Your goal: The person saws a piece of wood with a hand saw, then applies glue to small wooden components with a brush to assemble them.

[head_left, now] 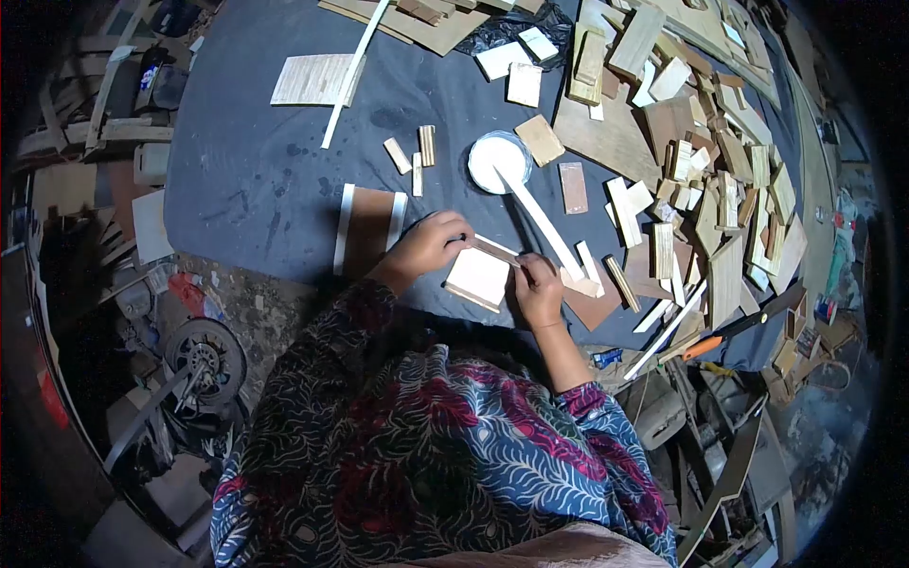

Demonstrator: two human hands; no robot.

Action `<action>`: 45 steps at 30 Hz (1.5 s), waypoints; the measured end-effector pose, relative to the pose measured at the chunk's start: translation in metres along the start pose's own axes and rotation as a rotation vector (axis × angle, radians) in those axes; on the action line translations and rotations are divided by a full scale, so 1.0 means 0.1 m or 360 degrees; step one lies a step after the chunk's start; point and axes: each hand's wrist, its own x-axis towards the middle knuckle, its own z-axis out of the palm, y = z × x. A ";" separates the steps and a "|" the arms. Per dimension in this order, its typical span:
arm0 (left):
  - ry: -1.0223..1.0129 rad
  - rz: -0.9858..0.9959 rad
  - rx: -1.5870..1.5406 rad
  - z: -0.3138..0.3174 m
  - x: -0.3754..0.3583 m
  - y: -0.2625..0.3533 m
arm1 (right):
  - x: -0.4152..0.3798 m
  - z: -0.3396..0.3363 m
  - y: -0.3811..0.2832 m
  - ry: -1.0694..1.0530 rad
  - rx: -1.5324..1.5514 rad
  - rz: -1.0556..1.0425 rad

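Observation:
A thin brown wooden strip (496,251) lies along the far edge of a small white panel (479,276), which has another strip along its near edge. My left hand (436,240) is closed on the strip's left end. At its right end, the fingers of my right hand (539,290) pinch the same strip. Beyond my hands stands a round tub of white glue (498,163), with a long pale stick (549,227) leaning out of it. To the left of my left hand lies a brown board (367,227) with white edges.
Many wood offcuts (720,189) are piled on the right of the dark cloth (256,189). An orange-handled knife (703,347) lies near the right front edge. A pale slatted piece (308,79) and a long white strip (352,76) are at the back left.

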 end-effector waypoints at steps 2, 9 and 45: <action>0.0000 0.0048 0.0038 0.00 -0.02 -0.03 | -0.01 -0.01 -0.02 -0.0013 0.0004 -0.0002; -0.0015 -0.0016 0.0036 0.03 0.01 -0.08 | 0.00 -0.01 -0.01 0.0020 -0.0020 0.0003; 0.0224 0.0306 0.0324 0.14 0.09 0.05 | -0.06 -0.01 0.05 0.0018 0.0169 0.0206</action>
